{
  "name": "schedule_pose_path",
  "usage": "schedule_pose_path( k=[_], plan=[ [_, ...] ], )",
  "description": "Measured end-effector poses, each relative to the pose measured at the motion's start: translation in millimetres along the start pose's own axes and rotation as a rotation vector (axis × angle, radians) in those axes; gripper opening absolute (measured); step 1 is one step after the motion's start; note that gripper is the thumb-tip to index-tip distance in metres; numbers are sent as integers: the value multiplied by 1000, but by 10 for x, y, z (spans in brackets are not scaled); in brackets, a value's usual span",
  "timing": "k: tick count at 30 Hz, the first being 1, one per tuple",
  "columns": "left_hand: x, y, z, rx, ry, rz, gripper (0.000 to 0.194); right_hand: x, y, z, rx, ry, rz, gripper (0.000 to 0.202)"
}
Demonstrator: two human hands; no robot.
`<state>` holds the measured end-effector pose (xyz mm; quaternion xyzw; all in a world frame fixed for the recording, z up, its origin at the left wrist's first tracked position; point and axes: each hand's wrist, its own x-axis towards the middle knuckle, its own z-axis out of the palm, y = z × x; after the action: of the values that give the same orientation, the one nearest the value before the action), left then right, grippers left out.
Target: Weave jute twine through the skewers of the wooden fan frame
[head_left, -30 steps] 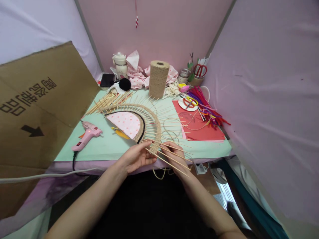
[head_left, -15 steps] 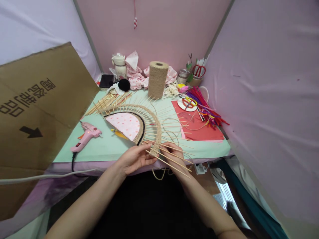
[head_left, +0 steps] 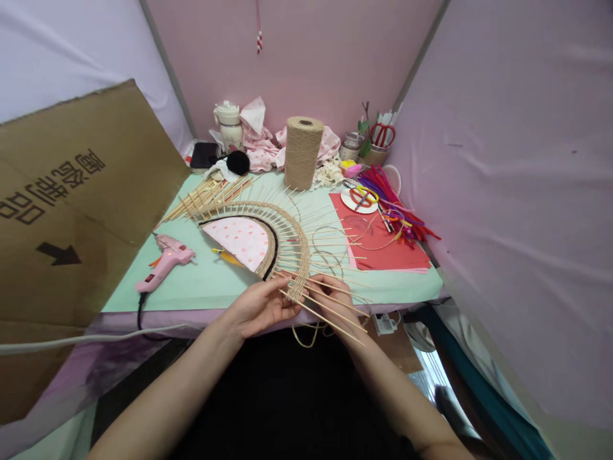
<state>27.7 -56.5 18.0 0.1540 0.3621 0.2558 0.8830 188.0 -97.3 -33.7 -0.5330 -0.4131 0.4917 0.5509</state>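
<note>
A half-round woven fan lies tilted over the near edge of the table, its pink dotted cloth centre bordered in black and tan. Thin wooden sticks radiate from it through a curved band of woven twine. My left hand grips the near end of the band, thumb on top and fingers beneath. At the band's outer side, my right hand is closed among the last sticks; its fingertips are partly hidden, apparently pinching the twine. A loose loop of twine hangs below the hands.
A pink glue gun lies left, beside a large cardboard sheet. Loose sticks and a tall twine spool are at the back. Red sheets, scissors and coloured pipe cleaners lie right.
Almost nothing differs. Both hands keep their places on the fan, and the view has shifted very slightly.
</note>
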Motion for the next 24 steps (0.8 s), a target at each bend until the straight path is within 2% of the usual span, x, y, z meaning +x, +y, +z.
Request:
schedule_pose_path(
  k=[7, 14, 20, 24],
  plan=[
    [35, -41, -33, -58, -59, -5, 11, 14, 13, 14, -27, 17, 17, 28],
    [26, -90, -22, 47, -12, 60, 11, -23, -93, -7, 10, 17, 51, 24],
    [16, -110, 18, 62, 50, 86, 15, -70, -129, -82, -205, 115, -64, 24],
    [45, -160, 26, 53, 58, 75, 9, -80, -103, -84, -265, 151, -82, 28]
  ],
)
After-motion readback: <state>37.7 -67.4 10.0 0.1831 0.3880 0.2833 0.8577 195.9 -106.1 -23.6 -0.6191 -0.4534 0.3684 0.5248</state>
